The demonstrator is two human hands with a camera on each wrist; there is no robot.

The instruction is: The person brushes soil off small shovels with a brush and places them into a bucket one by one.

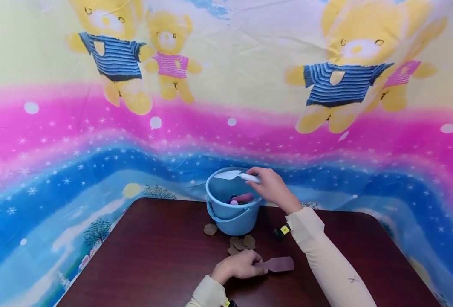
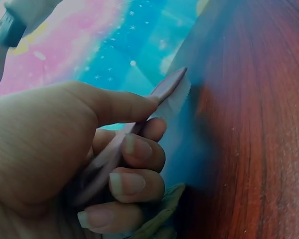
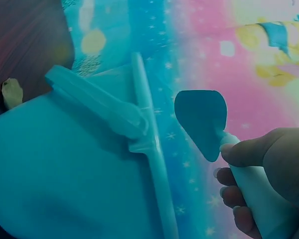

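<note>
My right hand (image 1: 270,185) grips the pale handle of a small spatula (image 1: 227,175) over the mouth of a light blue bucket (image 1: 235,224). In the right wrist view the spatula's flat blade (image 3: 202,119) stands beyond the bucket's rim, apart from it. My left hand (image 1: 239,265), low over the table, holds a mauve flat brush (image 1: 280,264). White bristles show along one edge of the brush (image 2: 172,94) in the left wrist view, with my thumb on top and fingers curled beneath.
Inside the bucket lie a mauve-handled thing (image 1: 243,198) and other small items, partly hidden. Several brownish flat pieces (image 1: 239,244) lie in front of the bucket, and another piece (image 1: 210,229) lies to its left. The dark wooden table (image 1: 153,247) ends against a printed cloth (image 1: 226,140).
</note>
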